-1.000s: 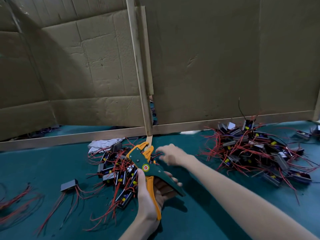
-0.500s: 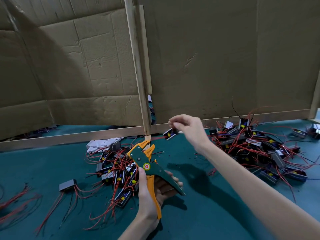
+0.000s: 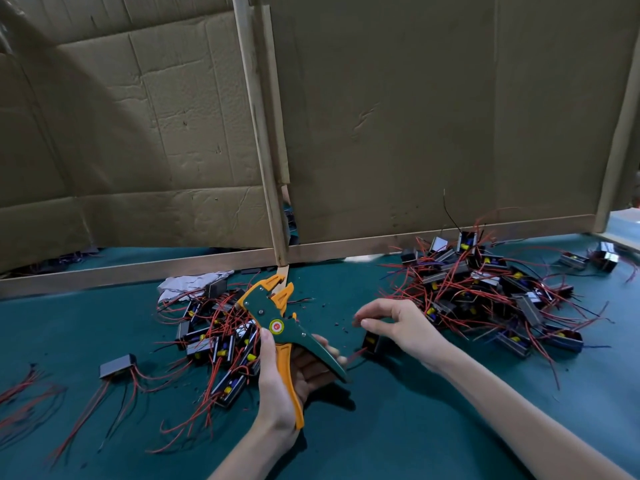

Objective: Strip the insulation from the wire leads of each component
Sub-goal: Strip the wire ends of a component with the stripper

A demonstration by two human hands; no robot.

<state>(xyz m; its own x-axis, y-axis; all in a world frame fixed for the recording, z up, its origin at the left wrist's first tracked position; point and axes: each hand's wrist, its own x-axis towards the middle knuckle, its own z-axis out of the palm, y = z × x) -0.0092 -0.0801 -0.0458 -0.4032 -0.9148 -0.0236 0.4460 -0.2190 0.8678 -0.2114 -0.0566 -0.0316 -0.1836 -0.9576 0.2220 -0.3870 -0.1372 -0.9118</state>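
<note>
An orange and green wire stripper (image 3: 277,327) stands with its jaws pointing up and away, its handles gripped by my left hand (image 3: 277,386). Just right of it, my right hand (image 3: 398,327) holds a small black component (image 3: 372,342) with a yellow part, low over the green mat (image 3: 415,427); a red lead trails from it toward the stripper handles. A pile of components with red leads (image 3: 221,337) lies left of the tool. A larger pile (image 3: 485,292) lies at the right.
A cardboard wall (image 3: 415,116) with a wooden post (image 3: 263,150) closes the back of the table. One single component (image 3: 117,365) and loose red wires (image 3: 24,393) lie at the left. Crumpled white paper (image 3: 187,282) sits behind the left pile.
My right hand lifted a component near the tool's jaws, then brought it down and toward me beside the stripper handles. My left hand kept its grip on the stripper.
</note>
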